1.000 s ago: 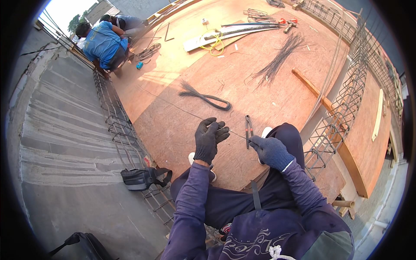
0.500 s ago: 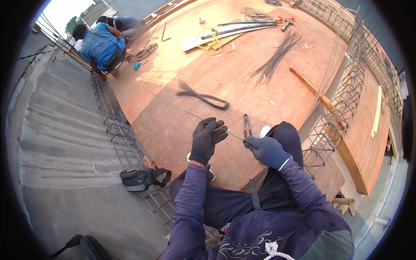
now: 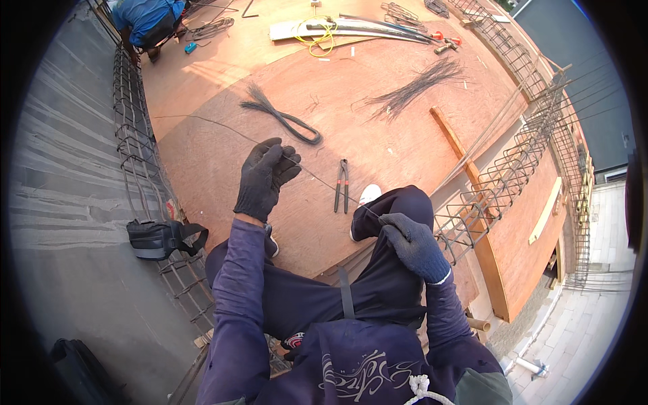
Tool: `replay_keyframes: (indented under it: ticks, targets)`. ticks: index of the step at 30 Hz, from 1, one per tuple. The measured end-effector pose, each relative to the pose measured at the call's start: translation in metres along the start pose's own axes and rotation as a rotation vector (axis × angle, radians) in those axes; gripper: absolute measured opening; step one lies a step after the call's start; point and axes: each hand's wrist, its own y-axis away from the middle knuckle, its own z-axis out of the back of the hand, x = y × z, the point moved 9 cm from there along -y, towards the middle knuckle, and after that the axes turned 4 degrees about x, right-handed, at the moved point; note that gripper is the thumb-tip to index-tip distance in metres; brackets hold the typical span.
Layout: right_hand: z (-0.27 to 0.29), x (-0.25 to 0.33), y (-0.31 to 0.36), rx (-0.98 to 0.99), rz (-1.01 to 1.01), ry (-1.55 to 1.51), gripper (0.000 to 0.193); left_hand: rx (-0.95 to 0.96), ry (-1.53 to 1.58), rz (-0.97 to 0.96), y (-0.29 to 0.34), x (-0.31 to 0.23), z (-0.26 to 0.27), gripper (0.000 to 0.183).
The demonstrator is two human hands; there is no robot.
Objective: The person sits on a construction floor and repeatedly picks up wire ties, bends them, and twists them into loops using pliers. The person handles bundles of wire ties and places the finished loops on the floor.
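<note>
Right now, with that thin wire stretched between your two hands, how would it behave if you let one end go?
The wire looks thin and bendable, so it would likely sag or curl. It runs straight only between the left hand and right hand, probably from tension. It seems light.

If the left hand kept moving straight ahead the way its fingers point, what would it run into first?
Probably the dark looped bundle of wire lying on the plywood deck just beyond the left hand. The hand sits above the deck, so depth is unclear; it might pass over the bundle.
</note>
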Motion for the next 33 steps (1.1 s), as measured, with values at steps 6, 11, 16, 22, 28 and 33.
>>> replay_keyframes:
  ticks: [6,11,16,22,28,33]
  targets:
    - [-0.019,0.01,-0.024,0.032,0.018,0.032,0.023,0.18,-0.048,0.182,0.018,0.029,-0.042,0.039]
    - [-0.034,0.004,-0.029,0.095,-0.079,-0.155,0.023,0.169,-0.031,0.115,0.019,0.016,-0.041,0.041]
    - [-0.041,0.004,-0.028,0.086,-0.074,-0.195,0.024,0.045,-0.157,0.015,0.015,0.009,-0.034,0.037]
    - [-0.03,0.009,-0.017,0.024,-0.047,-0.08,0.031,-0.061,-0.217,-0.067,0.011,-0.01,-0.017,0.037]
    - [-0.023,0.0,0.002,-0.005,0.059,-0.041,0.03,-0.035,-0.109,-0.076,0.015,-0.011,-0.014,0.033]
    - [-0.032,0.002,-0.004,-0.065,0.133,-0.094,0.026,0.228,0.058,0.126,0.021,0.026,-0.047,0.031]
